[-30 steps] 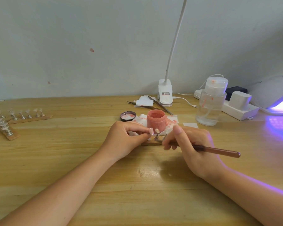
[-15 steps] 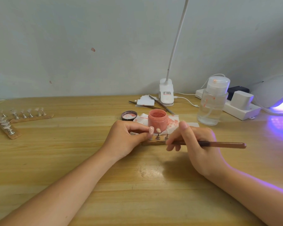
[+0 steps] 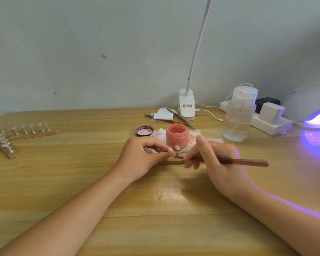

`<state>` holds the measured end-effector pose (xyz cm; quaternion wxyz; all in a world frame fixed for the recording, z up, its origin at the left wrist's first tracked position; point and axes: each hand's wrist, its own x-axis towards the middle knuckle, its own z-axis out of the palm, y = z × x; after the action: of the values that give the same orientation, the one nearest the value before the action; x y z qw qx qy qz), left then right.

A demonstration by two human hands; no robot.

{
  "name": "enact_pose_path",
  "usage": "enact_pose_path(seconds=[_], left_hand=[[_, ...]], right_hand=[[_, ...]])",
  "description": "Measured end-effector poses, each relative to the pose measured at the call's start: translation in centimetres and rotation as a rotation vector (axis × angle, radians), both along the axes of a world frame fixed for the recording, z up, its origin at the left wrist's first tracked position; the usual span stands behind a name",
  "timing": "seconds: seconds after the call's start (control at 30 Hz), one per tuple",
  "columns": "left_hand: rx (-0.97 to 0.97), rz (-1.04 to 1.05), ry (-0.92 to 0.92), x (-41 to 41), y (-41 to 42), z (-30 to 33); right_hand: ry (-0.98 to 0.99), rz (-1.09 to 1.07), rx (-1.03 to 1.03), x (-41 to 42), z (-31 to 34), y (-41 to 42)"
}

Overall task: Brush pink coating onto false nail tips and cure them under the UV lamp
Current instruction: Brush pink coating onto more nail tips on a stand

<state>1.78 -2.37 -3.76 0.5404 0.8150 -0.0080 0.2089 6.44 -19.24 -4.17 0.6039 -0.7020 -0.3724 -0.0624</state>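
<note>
Our left hand rests on the wooden counter with thumb and forefinger pinched on the end of a wooden strip, steadying it. One false nail tip stands upright on a small metal stand on that strip, just beside our left thumbnail and in front of the pink jar. Our right hand grips the brown brush in curled fingers, with the forefinger raised; the handle points off to the right, and the bristle end is hidden behind our fingers, so we cannot tell whether it touches the tip.

The jar is open and sits on a stained white tissue, its black lid lying just to the left. Far right, the UV lamp glows violet and throws purple light over the counter. A clear pump bottle stands between jar and lamp. Well apart on the left lie two more strips of clear nail tips. A white clip lamp stands at the back by the wall.
</note>
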Motion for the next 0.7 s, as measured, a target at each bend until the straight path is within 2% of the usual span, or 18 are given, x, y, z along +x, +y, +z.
enact_pose_path(seconds=[0.17,0.3,0.43,0.57,0.7], left_hand=[[0.047,0.067,-0.029,0.19,0.15,-0.12],[0.048,0.055,-0.025,0.14,0.12,-0.14],[0.045,0.056,-0.011,0.13,0.01,-0.1],[0.058,0.064,-0.011,0.12,0.04,-0.09],[0.052,0.062,-0.007,0.15,0.04,-0.12]], right_hand=[[-0.007,-0.035,0.072,-0.06,0.06,-0.07],[-0.081,-0.028,0.004,0.09,0.15,0.18],[-0.045,0.019,-0.058,-0.05,0.06,-0.02],[-0.071,0.002,-0.014,-0.1,0.17,-0.07],[-0.053,0.003,-0.099,-0.08,0.1,0.0]])
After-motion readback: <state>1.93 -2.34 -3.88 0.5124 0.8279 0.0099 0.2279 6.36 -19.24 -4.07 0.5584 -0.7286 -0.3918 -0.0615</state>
